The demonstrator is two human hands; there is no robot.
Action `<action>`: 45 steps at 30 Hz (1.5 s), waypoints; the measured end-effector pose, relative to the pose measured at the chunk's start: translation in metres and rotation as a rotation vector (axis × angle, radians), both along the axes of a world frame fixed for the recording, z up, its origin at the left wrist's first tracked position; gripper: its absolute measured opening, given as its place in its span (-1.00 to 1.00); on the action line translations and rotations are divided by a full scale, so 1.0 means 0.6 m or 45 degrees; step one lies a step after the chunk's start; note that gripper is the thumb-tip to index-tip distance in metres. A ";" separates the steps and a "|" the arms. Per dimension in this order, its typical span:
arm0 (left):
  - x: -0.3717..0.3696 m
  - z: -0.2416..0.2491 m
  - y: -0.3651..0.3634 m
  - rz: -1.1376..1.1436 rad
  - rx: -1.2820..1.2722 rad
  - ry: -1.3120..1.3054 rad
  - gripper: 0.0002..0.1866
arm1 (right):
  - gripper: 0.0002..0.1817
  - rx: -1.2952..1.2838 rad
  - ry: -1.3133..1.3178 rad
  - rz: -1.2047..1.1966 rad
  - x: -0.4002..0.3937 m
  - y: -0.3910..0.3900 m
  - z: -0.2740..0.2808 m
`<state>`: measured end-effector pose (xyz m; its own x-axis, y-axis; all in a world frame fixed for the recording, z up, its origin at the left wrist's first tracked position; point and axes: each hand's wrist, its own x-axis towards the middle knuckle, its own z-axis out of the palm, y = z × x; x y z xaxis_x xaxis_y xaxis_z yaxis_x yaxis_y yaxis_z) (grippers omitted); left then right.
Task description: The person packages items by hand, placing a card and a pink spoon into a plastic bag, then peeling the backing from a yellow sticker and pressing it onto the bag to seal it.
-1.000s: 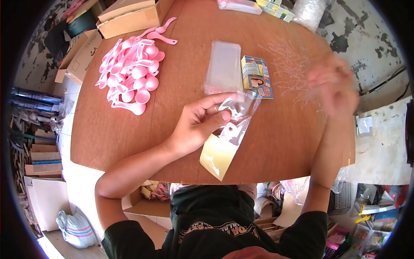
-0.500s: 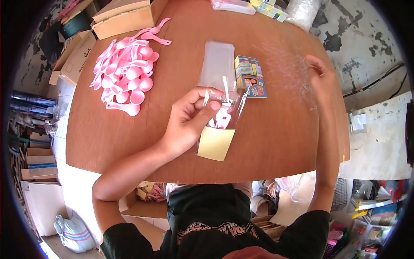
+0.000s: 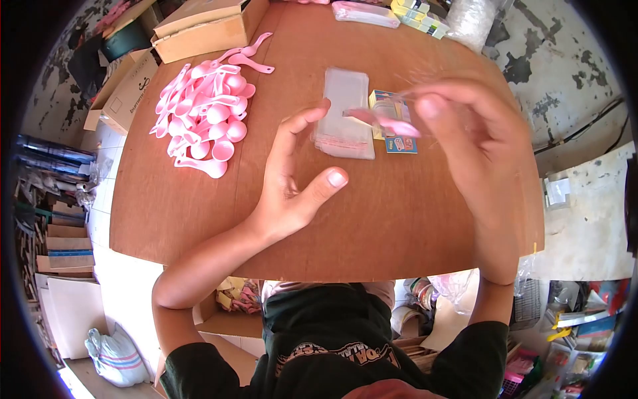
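My left hand is empty, its thumb and fingers spread above the table. Between the thumb and fingers of my right hand is a packet, smeared by motion, with a pink spoon showing in it. Its clear wrap can hardly be made out. Beneath the packet lie a stack of clear plastic bags and a pile of printed cards, partly covered from view. A heap of pink measuring spoons rests to the left of my left hand.
At the table's far left stands a cardboard box. Along the far edge are a pink-edged pack of plastic, stacked yellowish card packs and a clear plastic roll. An open carton sits below the near edge.
My left hand has let go of the packet and opened. My right hand has come in from the right and now holds the packet, higher and further right. The view has shifted slightly.
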<state>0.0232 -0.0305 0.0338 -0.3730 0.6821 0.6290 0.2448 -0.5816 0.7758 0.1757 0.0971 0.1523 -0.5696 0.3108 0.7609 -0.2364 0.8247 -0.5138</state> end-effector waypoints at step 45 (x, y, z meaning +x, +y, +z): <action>0.003 -0.033 0.021 -0.288 -0.515 -0.407 -0.87 | -0.81 -1.240 -0.317 0.230 0.047 0.015 -0.190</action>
